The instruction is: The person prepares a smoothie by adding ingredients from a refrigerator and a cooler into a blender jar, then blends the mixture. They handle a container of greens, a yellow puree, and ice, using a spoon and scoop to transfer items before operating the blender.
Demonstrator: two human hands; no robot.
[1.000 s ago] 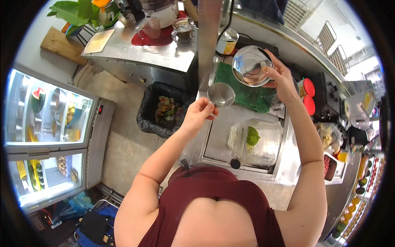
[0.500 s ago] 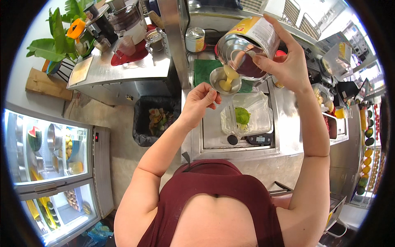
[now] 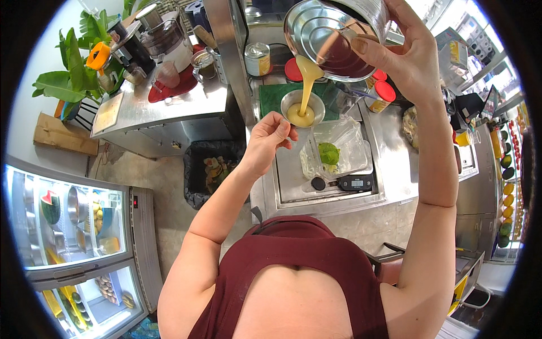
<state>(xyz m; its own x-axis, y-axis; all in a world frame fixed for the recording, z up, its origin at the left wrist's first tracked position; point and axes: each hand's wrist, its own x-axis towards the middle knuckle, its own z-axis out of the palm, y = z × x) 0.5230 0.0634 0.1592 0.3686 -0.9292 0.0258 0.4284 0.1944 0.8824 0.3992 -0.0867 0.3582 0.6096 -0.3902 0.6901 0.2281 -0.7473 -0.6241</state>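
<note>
Above counter (image 3: 396,169), right hand (image 3: 407,62) grips tilted silvery can (image 3: 322,31); left hand (image 3: 267,141) apparently pinches metal cup (image 3: 291,100).

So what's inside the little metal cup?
A thick, pale yellow liquid is in the little metal cup, with more streaming in from the tilted can above. The part of the cup's bottom under the liquid is covered, so it can't be seen.
</note>
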